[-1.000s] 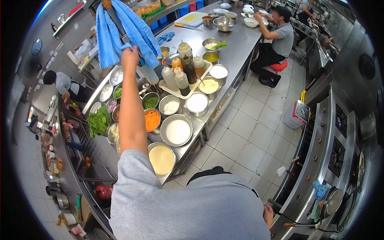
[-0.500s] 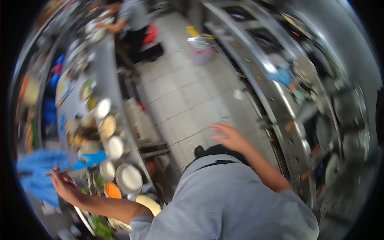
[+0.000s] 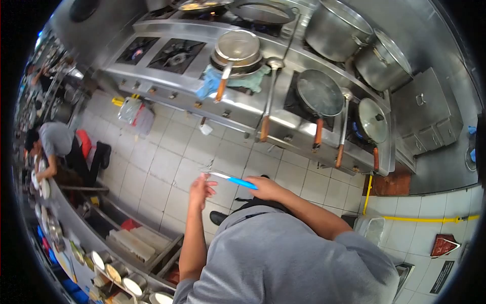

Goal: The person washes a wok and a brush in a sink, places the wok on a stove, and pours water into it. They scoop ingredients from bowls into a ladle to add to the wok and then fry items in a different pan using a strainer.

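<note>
My right hand (image 3: pixel 263 188) is closed around the blue handle of a slim metal utensil (image 3: pixel 243 183), held level in front of my waist. Its pale metal shaft points left, towards my left hand (image 3: pixel 200 190). The left fingertips meet at the far metal end, while the other fingers hang loosely apart. Both hands are over the tiled floor, between the stove and the counter. The exact kind of utensil is too small to make out.
Ahead, the stove (image 3: pixel 188 86) carries a stacked strainer (image 3: pixel 238 45), a wok (image 3: pixel 320 93), a lidded pan (image 3: pixel 372 120) and tall pots (image 3: pixel 338 30). Ladle handles (image 3: pixel 265 126) overhang its edge. Left is a counter (image 3: pixel 76 215) with containers; a person (image 3: pixel 55 139) bends there. A bucket (image 3: pixel 137 117) stands on the floor.
My view has turned right, from the counter towards the stove. My left hand has come from the counter to my front with the utensil, and my right hand now grips its blue handle.
</note>
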A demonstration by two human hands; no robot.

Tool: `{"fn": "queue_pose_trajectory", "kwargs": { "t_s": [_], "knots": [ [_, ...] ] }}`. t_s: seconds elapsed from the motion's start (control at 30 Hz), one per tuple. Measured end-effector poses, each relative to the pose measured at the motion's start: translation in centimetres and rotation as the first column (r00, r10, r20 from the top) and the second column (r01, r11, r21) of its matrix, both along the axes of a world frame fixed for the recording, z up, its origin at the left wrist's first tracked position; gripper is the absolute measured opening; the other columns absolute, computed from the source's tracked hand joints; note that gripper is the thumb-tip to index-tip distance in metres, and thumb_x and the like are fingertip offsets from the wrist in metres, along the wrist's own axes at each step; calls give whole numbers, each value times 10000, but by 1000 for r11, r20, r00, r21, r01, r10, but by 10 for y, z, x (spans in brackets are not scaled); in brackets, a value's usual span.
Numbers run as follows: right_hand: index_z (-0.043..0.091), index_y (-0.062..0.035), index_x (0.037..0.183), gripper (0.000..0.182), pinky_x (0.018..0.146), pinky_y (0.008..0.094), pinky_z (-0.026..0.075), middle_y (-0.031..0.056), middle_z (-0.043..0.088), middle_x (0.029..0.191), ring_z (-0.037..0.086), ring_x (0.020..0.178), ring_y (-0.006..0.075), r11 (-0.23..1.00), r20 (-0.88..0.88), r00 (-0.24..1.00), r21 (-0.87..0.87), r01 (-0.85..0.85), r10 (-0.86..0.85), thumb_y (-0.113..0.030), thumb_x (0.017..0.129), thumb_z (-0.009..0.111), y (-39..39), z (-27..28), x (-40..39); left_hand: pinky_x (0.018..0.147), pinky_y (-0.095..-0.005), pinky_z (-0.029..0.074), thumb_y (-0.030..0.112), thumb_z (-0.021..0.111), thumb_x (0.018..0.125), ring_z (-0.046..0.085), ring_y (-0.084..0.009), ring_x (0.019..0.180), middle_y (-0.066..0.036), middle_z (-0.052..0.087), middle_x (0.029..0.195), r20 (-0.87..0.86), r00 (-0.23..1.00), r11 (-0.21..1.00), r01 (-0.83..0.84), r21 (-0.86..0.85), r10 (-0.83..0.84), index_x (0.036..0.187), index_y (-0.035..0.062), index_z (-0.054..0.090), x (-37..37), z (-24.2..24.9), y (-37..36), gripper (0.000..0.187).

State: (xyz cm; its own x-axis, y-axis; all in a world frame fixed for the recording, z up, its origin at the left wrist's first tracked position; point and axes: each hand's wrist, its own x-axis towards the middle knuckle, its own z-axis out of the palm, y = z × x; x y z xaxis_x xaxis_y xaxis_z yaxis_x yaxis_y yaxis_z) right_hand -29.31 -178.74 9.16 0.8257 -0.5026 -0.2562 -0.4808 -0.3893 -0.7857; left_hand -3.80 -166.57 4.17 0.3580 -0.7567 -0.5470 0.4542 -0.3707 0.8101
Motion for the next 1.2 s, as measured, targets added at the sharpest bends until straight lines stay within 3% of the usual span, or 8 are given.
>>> {"fn": "queue_pose_trajectory", "kwargs": {
  "t_s": [0.17, 0.33, 0.43, 0.5, 0.6, 0.8, 1.13, 1.2],
  "knots": [
    [501, -51, 1271, 482, 877, 351, 464, 128, 612, 1042, 601, 966, 260, 907, -86, 904, 5, 421, -419, -73, 798, 585, -41, -59, -221, 591, -330, 519, 554, 493, 911, 645, -227, 692, -165, 615, 1139, -211, 911, 897, 396, 198, -355, 1366, 67, 389, -127, -132, -118, 674],
    [490, -69, 1299, 522, 848, 315, 460, 134, 612, 1029, 591, 925, 220, 515, -304, 510, 70, 854, -805, -98, 790, 599, -73, 14, -279, 639, -374, 526, 534, 473, 921, 629, -247, 862, -153, 510, 1285, -170, 906, 893, 415, 177, -387, 1374, 93, 382, -228, -182, -238, 638],
    [502, -72, 1287, 501, 825, 324, 470, 150, 625, 1023, 605, 909, 222, 456, -161, 448, -18, 890, -880, -96, 795, 592, -113, -1, -283, 649, -420, 525, 525, 406, 946, 593, -270, 958, -152, 457, 1331, -204, 934, 929, 329, 168, -294, 1388, 93, 365, -270, -193, -304, 619],
    [513, -72, 1278, 483, 818, 335, 476, 167, 635, 987, 625, 879, 258, 453, -146, 439, -86, 887, -887, -137, 805, 589, -147, 3, -270, 639, -434, 517, 529, 339, 967, 602, -279, 914, -140, 519, 1233, -325, 944, 958, 49, 284, 48, 1310, 93, 431, -294, -197, -340, 562],
    [498, -80, 1301, 524, 802, 340, 478, 142, 627, 983, 611, 884, 234, 505, -303, 451, -125, 854, -839, -177, 807, 645, -192, 6, -255, 549, -369, 502, 497, 256, 986, 579, -229, 689, -86, 590, 1036, -546, 821, 967, -28, 252, 166, 1251, 148, 471, -317, -214, -369, 488],
    [521, -67, 1267, 497, 802, 379, 489, 202, 637, 996, 635, 894, 313, 622, -400, 506, -250, 742, -764, -214, 807, 637, -248, 6, -232, 358, -314, 339, 412, 300, 989, 502, -189, 478, -65, 588, 715, -385, 796, 817, -220, 533, 466, 870, 121, 573, -334, -233, -396, 416],
    [546, -87, 1269, 507, 855, 425, 491, 244, 642, 1067, 632, 988, 381, 652, -401, 519, -374, 660, -755, -246, 791, 600, -271, -19, -217, 336, -242, 228, 274, 323, 922, 322, -100, 350, 0, 444, 519, -631, 700, 864, 38, 502, 336, 664, 149, 499, -302, -208, -389, 336],
    [557, -85, 1253, 492, 857, 419, 491, 249, 640, 1065, 630, 991, 381, 626, -383, 506, -330, 707, -773, -237, 788, 601, -270, -24, -220, 376, -243, 269, 242, 337, 899, 386, -112, 405, -12, 458, 537, -868, 436, 926, 169, 339, 238, 701, 115, 507, -299, -232, -375, 289]
  ]
}}
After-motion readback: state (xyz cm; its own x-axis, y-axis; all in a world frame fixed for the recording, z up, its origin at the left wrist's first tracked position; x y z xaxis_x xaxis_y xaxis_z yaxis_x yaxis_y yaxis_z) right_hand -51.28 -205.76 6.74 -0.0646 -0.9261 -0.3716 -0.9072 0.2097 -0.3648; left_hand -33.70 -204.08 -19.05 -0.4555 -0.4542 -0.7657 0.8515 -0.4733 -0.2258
